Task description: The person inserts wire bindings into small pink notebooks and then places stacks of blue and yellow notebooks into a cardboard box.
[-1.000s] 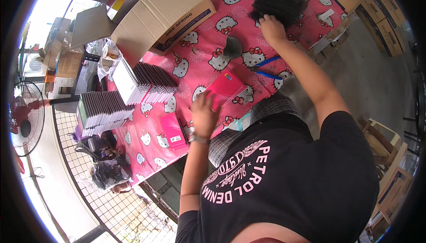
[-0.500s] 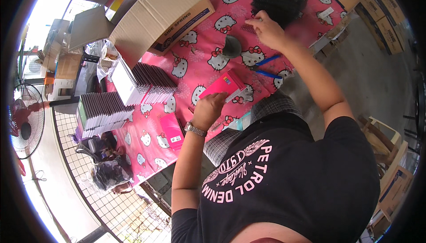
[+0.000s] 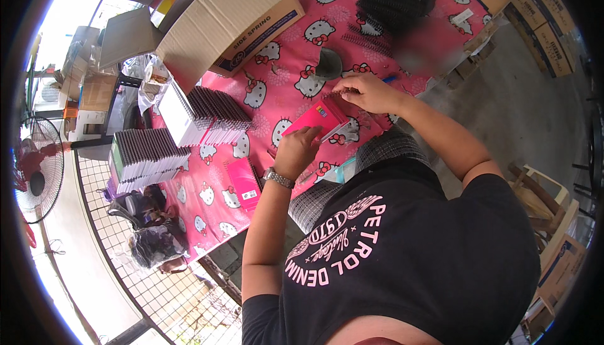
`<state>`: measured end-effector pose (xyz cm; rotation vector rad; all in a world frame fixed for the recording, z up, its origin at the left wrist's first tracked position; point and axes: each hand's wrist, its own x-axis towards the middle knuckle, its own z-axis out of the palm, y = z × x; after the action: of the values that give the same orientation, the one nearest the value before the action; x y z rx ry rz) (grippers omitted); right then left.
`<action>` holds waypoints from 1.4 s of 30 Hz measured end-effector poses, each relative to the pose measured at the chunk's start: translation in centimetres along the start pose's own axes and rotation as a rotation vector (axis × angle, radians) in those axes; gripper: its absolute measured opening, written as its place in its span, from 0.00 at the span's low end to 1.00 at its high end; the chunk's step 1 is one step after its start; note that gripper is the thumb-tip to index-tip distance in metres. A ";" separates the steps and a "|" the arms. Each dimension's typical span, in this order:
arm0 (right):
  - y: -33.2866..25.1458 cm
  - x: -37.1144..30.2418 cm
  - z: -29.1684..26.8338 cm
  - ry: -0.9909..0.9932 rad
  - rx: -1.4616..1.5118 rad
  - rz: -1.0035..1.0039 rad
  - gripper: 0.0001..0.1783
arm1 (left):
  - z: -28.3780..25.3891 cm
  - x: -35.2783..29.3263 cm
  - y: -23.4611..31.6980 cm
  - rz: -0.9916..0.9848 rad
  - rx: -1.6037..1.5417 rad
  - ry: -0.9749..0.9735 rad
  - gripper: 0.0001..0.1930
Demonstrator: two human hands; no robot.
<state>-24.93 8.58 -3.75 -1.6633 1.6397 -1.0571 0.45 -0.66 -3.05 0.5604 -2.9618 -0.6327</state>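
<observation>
A pink notebook stack (image 3: 318, 121) lies on the table in front of me. My left hand (image 3: 298, 151) grips its near left edge, fingers curled over the cover. At the far right edge of the stack, my right hand (image 3: 368, 94) pinches a thin dark spiral binding coil (image 3: 338, 91), partly hidden by the fingers. More loose coils (image 3: 370, 43) lie beyond that hand, beside a large black bundle of coils (image 3: 393, 2). A dark round cup (image 3: 329, 64) sits just past the notebooks. Under my right hand, a blue-handled tool (image 3: 391, 79) is mostly covered.
Another pink notebook (image 3: 243, 183) lies to the left. Beyond it stand two stacks of spiral-bound notebooks (image 3: 207, 118) (image 3: 148, 159). An open cardboard box (image 3: 261, 33) occupies the far side. A black bag (image 3: 154, 235) sits at the table's left edge, near a fan (image 3: 38, 178).
My right hand has come back from the loose coils to the notebook stack, bringing a coil. It now covers most of the blue-handled tool. My left hand has stayed in place.
</observation>
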 end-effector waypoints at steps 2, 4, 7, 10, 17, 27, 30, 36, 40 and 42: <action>0.0 -0.1 0.0 -0.002 -0.050 -0.016 0.12 | -0.3 0.2 -0.2 0.009 -0.017 -0.031 0.18; 0.4 -0.6 0.5 0.022 0.018 -0.001 0.15 | -0.6 0.2 -0.3 0.031 -0.030 -0.027 0.18; 0.2 -1.8 1.8 0.113 0.084 0.080 0.20 | -3.0 0.4 0.4 0.007 -0.010 0.056 0.17; -1.5 -3.4 4.0 0.089 0.298 0.278 0.28 | -3.4 0.1 0.6 -0.042 0.135 0.217 0.17; -1.1 -3.3 10.7 0.200 0.222 -0.066 0.28 | 1.2 1.6 0.6 -0.101 0.204 0.504 0.10; -2.9 -0.7 2.8 0.118 0.056 -0.164 0.15 | 0.5 0.3 1.5 -0.101 0.222 0.471 0.09; -2.9 -0.6 3.0 0.186 0.036 -0.210 0.15 | 0.6 0.1 1.7 -0.120 0.218 0.462 0.09; -3.5 -1.1 3.8 0.202 0.087 -0.145 0.15 | 1.1 0.2 1.8 -0.161 0.219 0.489 0.10; -2.6 -0.6 3.3 0.234 -0.213 -0.372 0.16 | 1.1 0.4 1.9 -0.179 0.217 0.482 0.10; -2.3 -0.2 3.0 0.186 -0.167 -0.377 0.14 | 1.1 0.7 2.0 -0.175 0.223 0.464 0.11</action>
<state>-21.16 8.55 -3.40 -2.0975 1.6003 -1.3184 -1.06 1.19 -3.23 0.8579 -2.5707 -0.1474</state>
